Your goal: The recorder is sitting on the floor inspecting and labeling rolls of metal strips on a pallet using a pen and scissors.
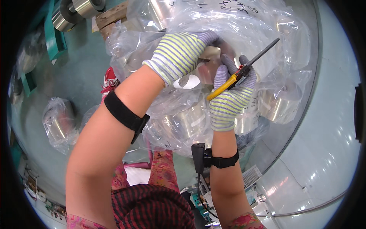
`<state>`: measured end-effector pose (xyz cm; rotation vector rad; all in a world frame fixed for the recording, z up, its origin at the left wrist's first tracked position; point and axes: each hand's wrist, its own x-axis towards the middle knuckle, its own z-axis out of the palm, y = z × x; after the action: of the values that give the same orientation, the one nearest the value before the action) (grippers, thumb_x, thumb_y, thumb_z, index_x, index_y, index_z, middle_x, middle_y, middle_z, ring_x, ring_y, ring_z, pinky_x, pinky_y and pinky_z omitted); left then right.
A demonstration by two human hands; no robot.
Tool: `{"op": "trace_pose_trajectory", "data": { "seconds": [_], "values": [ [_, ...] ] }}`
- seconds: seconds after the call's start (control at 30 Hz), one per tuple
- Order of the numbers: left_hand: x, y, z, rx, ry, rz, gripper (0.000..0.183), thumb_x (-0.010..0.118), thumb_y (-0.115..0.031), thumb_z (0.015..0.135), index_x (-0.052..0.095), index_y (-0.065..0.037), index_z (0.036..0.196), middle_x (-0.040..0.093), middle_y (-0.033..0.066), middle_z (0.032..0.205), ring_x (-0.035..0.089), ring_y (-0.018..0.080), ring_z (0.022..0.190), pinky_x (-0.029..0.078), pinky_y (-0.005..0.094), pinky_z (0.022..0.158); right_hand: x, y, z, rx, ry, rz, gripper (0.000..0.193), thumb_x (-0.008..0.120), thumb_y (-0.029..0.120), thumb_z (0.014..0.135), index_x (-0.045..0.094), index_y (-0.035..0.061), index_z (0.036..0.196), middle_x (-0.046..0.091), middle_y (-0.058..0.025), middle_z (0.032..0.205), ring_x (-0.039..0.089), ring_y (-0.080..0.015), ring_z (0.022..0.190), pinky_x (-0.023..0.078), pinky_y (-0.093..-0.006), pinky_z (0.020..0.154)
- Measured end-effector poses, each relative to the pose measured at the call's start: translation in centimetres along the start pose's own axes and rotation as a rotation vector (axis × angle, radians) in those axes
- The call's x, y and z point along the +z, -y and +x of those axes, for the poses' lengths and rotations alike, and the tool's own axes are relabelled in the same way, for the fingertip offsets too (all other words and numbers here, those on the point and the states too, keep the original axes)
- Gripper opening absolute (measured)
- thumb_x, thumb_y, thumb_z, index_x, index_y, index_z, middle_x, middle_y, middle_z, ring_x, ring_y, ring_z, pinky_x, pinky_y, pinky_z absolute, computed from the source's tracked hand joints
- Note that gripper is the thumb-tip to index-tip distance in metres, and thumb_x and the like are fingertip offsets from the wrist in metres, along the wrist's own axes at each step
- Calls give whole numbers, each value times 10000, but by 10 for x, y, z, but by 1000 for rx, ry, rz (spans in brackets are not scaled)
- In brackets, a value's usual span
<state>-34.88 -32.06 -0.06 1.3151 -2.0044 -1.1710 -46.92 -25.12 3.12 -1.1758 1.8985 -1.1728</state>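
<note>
My left hand (181, 51), in a striped glove with grey-purple fingertips, reaches into the opening of a clear plastic bag (232, 26). Its fingers are curled together over the plastic, and their undersides are hidden. Just beside them shows a shiny metallic piece (211, 52) with a reddish surface below it. My right hand (232, 97), gloved the same way, grips a slim tool (225, 87) with a yellow handle, a red spot and a long dark bar pointing up to the right. A curled white strip (187, 81) lies between my wrists.
Several silvery rolls in clear plastic surround my hands, among them one at the right (280, 101). A wrapped roll (59, 124) stands on the floor at the left. Bare metal rolls (65, 15), a teal frame (53, 36) and wooden blocks (110, 17) are at the far left.
</note>
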Motion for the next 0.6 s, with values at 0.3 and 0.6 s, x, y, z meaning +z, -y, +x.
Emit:
{"op": "trace_pose_trajectory", "data": {
  "seconds": [0.3, 0.6],
  "values": [
    [23, 10, -11, -346, -502, -123, 824, 885, -277, 400, 444, -19, 1048, 547, 107, 909, 560, 217, 797, 487, 312, 718, 14, -3, 6, -90, -5, -230, 538, 657, 18, 736, 406, 12, 1212, 584, -145, 1038, 594, -186, 898, 481, -273, 778],
    [54, 17, -27, -660, -537, -444, 859, 850, -352, 419, 451, -10, 1098, 565, 142, 1012, 573, 286, 911, 468, 357, 795, 28, 14, 39, -81, -119, -430, 462, 648, 28, 738, 428, 14, 1144, 550, -140, 1025, 577, -173, 875, 480, -272, 757]
  ]
}}
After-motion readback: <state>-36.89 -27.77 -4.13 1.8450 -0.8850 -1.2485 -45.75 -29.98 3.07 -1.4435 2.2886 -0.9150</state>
